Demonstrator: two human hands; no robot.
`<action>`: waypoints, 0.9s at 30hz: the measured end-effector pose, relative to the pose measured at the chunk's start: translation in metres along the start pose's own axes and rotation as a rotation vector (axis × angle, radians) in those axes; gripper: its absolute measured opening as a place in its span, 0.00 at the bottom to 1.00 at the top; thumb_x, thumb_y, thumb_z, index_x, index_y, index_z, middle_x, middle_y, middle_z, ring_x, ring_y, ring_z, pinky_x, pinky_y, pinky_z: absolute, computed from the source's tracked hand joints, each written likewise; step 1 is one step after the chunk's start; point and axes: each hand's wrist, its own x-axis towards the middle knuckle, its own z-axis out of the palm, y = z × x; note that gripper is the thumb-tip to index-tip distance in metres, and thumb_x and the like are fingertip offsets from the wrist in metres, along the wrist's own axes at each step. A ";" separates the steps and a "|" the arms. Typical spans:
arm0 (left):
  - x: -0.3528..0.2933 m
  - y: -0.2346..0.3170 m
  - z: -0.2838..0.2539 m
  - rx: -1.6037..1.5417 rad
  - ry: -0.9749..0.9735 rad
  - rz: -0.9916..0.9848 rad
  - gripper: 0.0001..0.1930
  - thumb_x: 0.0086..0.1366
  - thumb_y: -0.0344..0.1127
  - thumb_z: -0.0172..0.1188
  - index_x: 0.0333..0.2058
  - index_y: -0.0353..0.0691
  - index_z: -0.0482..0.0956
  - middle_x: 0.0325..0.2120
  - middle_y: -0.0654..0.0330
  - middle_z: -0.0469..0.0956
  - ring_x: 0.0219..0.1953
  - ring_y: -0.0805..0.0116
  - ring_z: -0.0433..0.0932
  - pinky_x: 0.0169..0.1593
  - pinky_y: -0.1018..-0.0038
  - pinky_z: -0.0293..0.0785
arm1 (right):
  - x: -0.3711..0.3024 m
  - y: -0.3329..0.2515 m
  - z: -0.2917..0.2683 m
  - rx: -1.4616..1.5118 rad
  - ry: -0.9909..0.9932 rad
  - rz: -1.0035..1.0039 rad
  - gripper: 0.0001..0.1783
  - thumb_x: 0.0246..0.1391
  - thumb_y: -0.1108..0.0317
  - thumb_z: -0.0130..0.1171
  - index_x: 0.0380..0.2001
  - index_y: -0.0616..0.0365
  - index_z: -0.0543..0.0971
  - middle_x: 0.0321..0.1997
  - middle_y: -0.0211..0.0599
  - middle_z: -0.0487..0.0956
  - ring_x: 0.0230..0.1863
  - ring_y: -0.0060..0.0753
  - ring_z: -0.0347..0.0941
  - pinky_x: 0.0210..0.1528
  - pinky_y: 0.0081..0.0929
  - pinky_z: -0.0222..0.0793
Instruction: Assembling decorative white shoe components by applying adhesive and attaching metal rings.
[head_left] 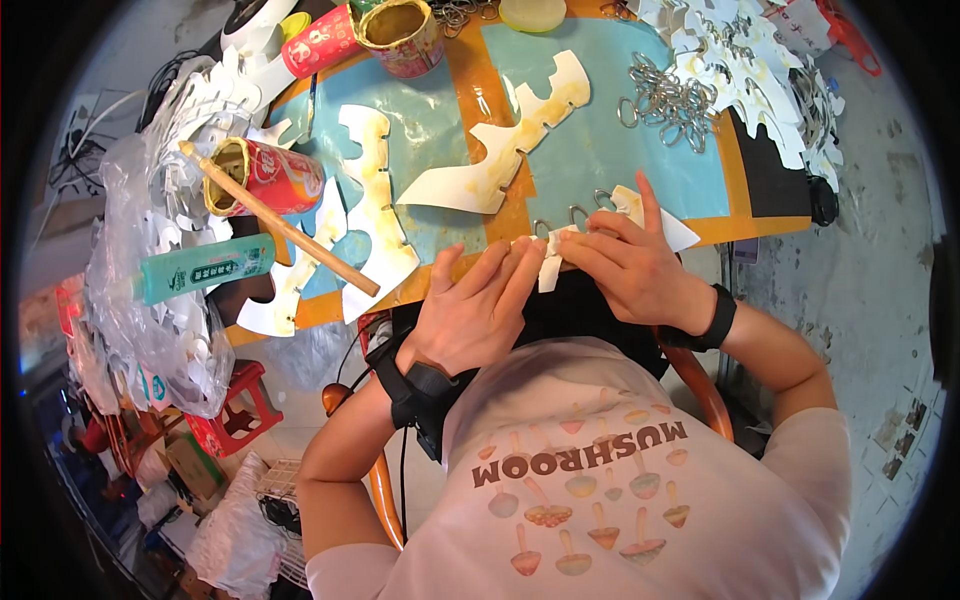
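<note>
Both my hands are at the table's near edge on a white cut-out piece (551,268) with metal rings (578,214) along its far side. My left hand (470,310) pinches its left end with the fingertips. My right hand (640,265) grips it further right, fingers bent and one finger raised; the hands cover much of the piece. Beyond them lies a notched white piece (520,140) with yellowish smears. Two similar pieces, one long piece (375,200) and one narrower piece (310,265), lie to the left.
A wooden stick (290,235) lies across the left side, near a red can (290,180) and a green bottle (205,268). A second can (400,45) holds brownish stuff. Loose metal rings (665,105) and a heap of white pieces (740,70) occupy the far right.
</note>
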 end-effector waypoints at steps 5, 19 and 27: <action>0.000 0.001 -0.002 -0.017 0.003 -0.005 0.32 0.50 0.27 0.59 0.58 0.43 0.73 0.50 0.67 0.80 0.54 0.71 0.74 0.65 0.56 0.47 | -0.006 0.002 0.005 -0.097 -0.006 -0.073 0.20 0.51 0.70 0.58 0.49 0.47 0.81 0.50 0.19 0.78 0.51 0.29 0.70 0.70 0.78 0.33; 0.000 0.008 -0.003 -0.058 -0.051 -0.047 0.35 0.47 0.29 0.62 0.59 0.51 0.75 0.54 0.64 0.75 0.58 0.62 0.71 0.66 0.49 0.48 | -0.087 0.021 -0.050 0.187 0.580 0.182 0.09 0.58 0.77 0.51 0.41 0.61 0.77 0.49 0.42 0.77 0.54 0.38 0.72 0.69 0.53 0.56; 0.013 0.015 -0.006 -0.105 0.050 -0.076 0.27 0.47 0.25 0.58 0.49 0.50 0.82 0.52 0.61 0.74 0.59 0.55 0.68 0.65 0.50 0.49 | -0.281 0.134 0.018 -0.152 0.458 1.039 0.27 0.55 0.72 0.54 0.59 0.61 0.66 0.51 0.46 0.77 0.58 0.50 0.65 0.67 0.45 0.52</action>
